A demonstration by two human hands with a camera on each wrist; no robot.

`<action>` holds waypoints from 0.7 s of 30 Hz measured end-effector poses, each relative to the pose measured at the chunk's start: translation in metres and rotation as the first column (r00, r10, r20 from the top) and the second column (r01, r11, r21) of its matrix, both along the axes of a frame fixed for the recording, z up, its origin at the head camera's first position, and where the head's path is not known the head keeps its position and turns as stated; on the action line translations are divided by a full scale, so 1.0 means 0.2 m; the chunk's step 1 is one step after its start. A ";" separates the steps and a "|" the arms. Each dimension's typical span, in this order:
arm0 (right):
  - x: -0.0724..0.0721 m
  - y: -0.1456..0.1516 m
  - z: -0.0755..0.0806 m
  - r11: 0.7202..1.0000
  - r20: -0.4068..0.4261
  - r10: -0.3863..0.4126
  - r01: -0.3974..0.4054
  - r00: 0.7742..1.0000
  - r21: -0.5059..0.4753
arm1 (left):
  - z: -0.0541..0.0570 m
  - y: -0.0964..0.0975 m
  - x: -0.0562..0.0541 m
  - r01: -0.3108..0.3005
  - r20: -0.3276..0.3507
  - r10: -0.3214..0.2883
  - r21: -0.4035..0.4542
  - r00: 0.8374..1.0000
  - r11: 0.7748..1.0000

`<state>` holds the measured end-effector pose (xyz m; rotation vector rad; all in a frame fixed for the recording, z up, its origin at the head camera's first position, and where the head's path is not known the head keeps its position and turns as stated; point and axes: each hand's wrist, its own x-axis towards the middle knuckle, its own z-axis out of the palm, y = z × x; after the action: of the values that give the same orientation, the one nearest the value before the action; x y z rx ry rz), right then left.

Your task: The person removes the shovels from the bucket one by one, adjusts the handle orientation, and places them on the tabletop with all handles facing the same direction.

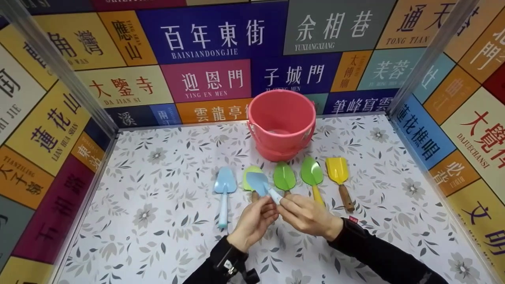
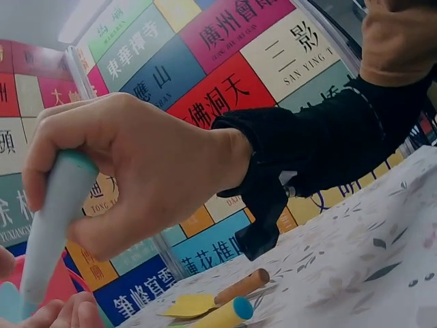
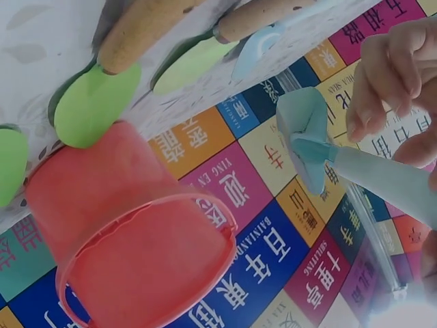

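Observation:
In the head view my right hand (image 1: 305, 215) holds a light blue toy trowel (image 1: 257, 182) by its handle, raised above the table with the blade toward the upper left. The left wrist view shows the trowel's pale handle (image 2: 54, 219) with a teal end between thumb and fingers. My left hand (image 1: 254, 223) hovers beside the handle, fingers loosely bent; in the right wrist view this left hand (image 3: 392, 82) appears apart from the trowel. Beneath the held blade lies a yellow-green trowel (image 1: 247, 173), partly covered.
On the flowered tabletop lie another blue trowel (image 1: 225, 189), a green trowel (image 1: 284, 177), a green trowel with yellow handle (image 1: 311, 171) and a yellow shovel (image 1: 337, 170) with wooden handle. A red bucket (image 1: 281, 136) stands behind them by the lettered wall (image 1: 213, 79).

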<state>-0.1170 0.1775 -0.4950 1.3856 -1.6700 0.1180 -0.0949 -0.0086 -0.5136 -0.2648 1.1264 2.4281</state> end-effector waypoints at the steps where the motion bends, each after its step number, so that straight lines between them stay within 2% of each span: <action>1: 0.00 0.00 -0.01 1.000 -0.006 0.004 -0.004 1.000 0.007 | -0.01 0.01 0.00 0.000 0.012 0.000 0.015 1.000 1.000; 6: 0.01 -0.02 -0.05 1.000 -0.055 0.020 -0.019 0.998 0.024 | -0.03 0.02 -0.01 -0.001 0.046 -0.002 0.059 0.999 0.998; 11: 0.01 -0.04 -0.09 0.999 -0.076 0.039 -0.037 0.996 0.033 | -0.03 0.02 -0.01 -0.041 0.052 0.037 0.072 0.998 0.997; 17: 0.02 -0.05 -0.12 0.998 -0.075 0.059 -0.056 0.995 0.041 | -0.04 0.02 -0.01 -0.082 0.050 0.079 0.055 0.996 0.995; 21: 0.03 -0.06 -0.12 0.997 -0.047 0.057 -0.055 0.997 0.046 | -0.04 0.01 -0.01 -0.090 0.015 0.089 0.017 0.996 0.996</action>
<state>-0.1115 0.1651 -0.5196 1.4578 -1.6035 0.0795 -0.0971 -0.0059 -0.5211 -0.3330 1.1091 2.5089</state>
